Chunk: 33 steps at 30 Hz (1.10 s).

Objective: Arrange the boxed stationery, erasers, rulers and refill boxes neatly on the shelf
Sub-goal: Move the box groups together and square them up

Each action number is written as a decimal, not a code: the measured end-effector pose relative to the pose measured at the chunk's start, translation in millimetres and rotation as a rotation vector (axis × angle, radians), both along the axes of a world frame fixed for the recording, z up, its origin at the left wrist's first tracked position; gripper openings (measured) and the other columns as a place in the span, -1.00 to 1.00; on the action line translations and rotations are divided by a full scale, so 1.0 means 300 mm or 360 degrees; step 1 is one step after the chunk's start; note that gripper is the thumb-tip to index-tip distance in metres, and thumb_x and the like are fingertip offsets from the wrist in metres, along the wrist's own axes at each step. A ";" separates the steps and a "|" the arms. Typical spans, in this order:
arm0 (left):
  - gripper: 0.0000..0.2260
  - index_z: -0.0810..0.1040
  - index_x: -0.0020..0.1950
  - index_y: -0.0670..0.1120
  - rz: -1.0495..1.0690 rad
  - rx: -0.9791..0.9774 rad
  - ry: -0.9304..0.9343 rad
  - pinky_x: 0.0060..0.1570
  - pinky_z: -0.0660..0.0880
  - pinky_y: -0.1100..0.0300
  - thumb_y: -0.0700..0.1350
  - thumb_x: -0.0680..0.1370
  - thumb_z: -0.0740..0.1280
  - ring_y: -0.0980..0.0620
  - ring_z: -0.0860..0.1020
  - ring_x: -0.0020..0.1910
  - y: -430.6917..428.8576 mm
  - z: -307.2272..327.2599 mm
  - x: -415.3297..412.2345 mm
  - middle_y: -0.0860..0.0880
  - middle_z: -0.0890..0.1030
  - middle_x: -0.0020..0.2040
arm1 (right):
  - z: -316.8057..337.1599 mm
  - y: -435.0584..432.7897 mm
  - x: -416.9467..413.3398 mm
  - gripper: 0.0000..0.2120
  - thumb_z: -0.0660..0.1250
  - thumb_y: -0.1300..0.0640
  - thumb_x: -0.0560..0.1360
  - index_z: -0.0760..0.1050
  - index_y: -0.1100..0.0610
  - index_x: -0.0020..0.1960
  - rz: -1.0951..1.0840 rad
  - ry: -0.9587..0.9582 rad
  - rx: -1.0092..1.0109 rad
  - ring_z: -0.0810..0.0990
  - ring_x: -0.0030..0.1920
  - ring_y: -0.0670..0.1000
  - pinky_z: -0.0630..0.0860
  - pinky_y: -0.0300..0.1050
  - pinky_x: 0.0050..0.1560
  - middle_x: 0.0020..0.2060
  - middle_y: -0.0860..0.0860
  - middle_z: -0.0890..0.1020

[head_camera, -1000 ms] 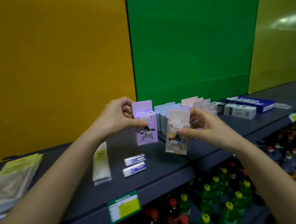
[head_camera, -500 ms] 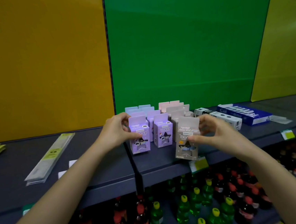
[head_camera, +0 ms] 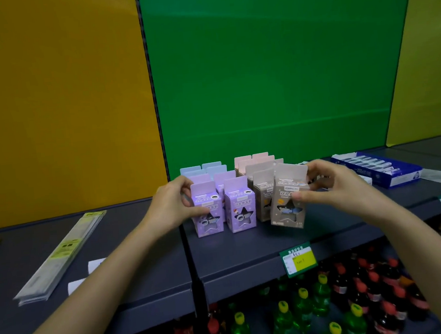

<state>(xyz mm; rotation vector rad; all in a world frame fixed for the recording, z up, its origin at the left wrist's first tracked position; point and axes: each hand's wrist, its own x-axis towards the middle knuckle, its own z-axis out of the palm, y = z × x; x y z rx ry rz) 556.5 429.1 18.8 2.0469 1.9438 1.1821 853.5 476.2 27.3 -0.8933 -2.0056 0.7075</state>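
Small boxed stationery stands in rows on the dark shelf (head_camera: 249,253): blue boxes (head_camera: 201,170) and pink boxes (head_camera: 253,159) at the back, purple and taupe ones in front. My left hand (head_camera: 174,205) grips a purple box (head_camera: 208,219) standing at the front left of the group, beside a second purple box (head_camera: 240,213). My right hand (head_camera: 334,185) holds a taupe box (head_camera: 287,203) by its upper part, at the front right, next to another taupe box (head_camera: 263,200). Whether its base touches the shelf I cannot tell.
A long packaged ruler (head_camera: 66,251) lies diagonally on the left shelf section, with two white erasers (head_camera: 95,265) near my left forearm. A blue refill box (head_camera: 381,169) lies at the right. Price tags (head_camera: 299,259) hang on the shelf edge; several bottles (head_camera: 303,312) stand below.
Both hands carried their boxes to the group on the shelf. The purple box now stands in the front row; the taupe box has come down beside the other taupe boxes. The view shifted right.
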 end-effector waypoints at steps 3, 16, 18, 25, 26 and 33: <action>-0.55 0.49 -0.01 -0.09 0.0154 0.0061 0.0344 -0.29 0.32 0.16 0.08 0.24 0.54 0.04 0.41 -0.24 -0.001 0.004 -0.002 0.04 0.47 -0.18 | -0.001 0.030 0.009 -0.56 0.48 -0.11 0.15 0.49 0.00 -0.03 0.0000 0.0033 -0.0030 0.58 -0.18 -0.05 0.46 -0.25 -0.12 -0.09 0.06 0.58; -0.62 0.47 0.14 -0.09 0.0227 0.0284 0.0638 -0.09 0.35 0.18 0.05 0.41 0.40 0.05 0.43 -0.01 0.011 0.048 0.088 -0.04 0.53 0.08 | 0.043 0.210 0.143 -0.47 0.44 -0.05 0.16 0.39 0.00 0.08 -0.0004 -0.0002 -0.0034 0.61 -0.08 -0.01 0.54 -0.09 -0.09 -0.09 -0.04 0.53; -0.74 0.52 0.08 -0.10 0.0198 0.0406 0.0640 -0.09 0.33 0.18 -0.02 0.46 0.37 -0.01 0.48 0.00 0.016 0.069 0.141 -0.05 0.57 0.02 | 0.028 0.256 0.151 -0.53 0.46 -0.02 0.18 0.41 0.02 0.04 0.0064 -0.0045 -0.0056 0.61 -0.10 0.01 0.52 -0.16 -0.11 -0.11 -0.03 0.54; -0.79 0.58 0.08 -0.08 0.0186 0.0348 0.0723 0.04 0.36 0.09 -0.03 0.52 0.29 -0.03 0.49 0.07 0.104 0.104 0.360 0.00 0.63 0.04 | -0.028 0.391 0.131 -0.56 0.53 0.09 0.26 0.45 0.14 0.06 0.0333 -0.0178 -0.0009 0.61 -0.11 -0.01 0.50 -0.28 -0.06 -0.10 0.07 0.59; -0.79 0.58 0.09 -0.07 0.0199 0.0290 0.0739 0.06 0.36 0.09 -0.04 0.52 0.29 -0.03 0.49 0.09 0.122 0.102 0.379 0.00 0.63 0.06 | -0.032 0.401 0.126 -0.58 0.52 0.12 0.28 0.45 0.15 0.06 0.0358 -0.0193 0.0003 0.61 -0.10 0.00 0.50 -0.32 -0.07 -0.11 0.05 0.60; -0.71 0.50 0.19 -0.04 0.0381 0.0046 0.0956 0.10 0.30 0.09 0.03 0.51 0.29 -0.04 0.44 0.15 0.207 0.110 0.419 -0.03 0.54 0.13 | -0.033 0.433 0.121 -0.62 0.53 0.06 0.28 0.45 0.01 0.02 0.0407 -0.0261 0.0050 0.63 -0.17 -0.11 0.52 -0.32 -0.12 -0.15 -0.10 0.58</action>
